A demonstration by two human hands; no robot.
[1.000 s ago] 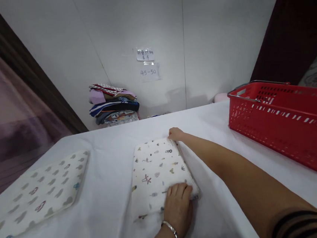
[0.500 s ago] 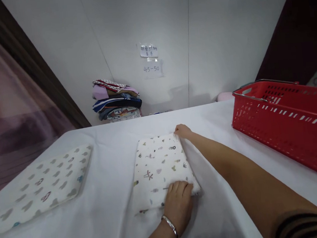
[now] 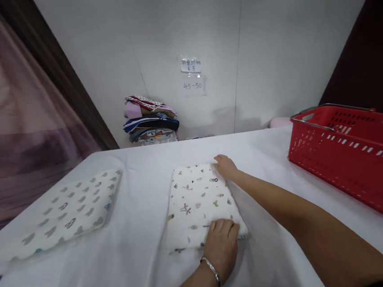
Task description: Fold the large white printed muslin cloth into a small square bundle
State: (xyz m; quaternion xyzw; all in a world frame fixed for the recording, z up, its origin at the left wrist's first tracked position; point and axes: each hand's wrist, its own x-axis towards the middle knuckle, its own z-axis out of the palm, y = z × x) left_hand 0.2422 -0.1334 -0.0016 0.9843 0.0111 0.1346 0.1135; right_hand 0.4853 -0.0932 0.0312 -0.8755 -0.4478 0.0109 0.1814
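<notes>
A folded white cloth [image 3: 197, 206] with small printed plants and animals lies on the table in front of me. My left hand [image 3: 221, 242], with a silver bangle at its wrist, rests on the cloth's near right part, fingers laid over the fabric. At the far right corner is my right hand [image 3: 226, 166], its fingers stretched out along the edge; the thumb side is slightly blurred. Farther left, apart from both hands, lies another folded white cloth [image 3: 72, 211] printed with grey, red and blue shapes.
White fabric covers the table [image 3: 141, 184]. On the right stands a red plastic basket [image 3: 349, 164] with metal handles. Behind the table's far edge rises a stack of folded clothes [image 3: 150, 122]. Handwritten paper signs [image 3: 194, 85] hang on the wall, and a pinkish curtain [image 3: 22, 114] hangs at left.
The view has shifted slightly, so everything appears farther right. My right hand has loosened from its pinch at the far corner. My left hand stays on the near part of the cloth.
</notes>
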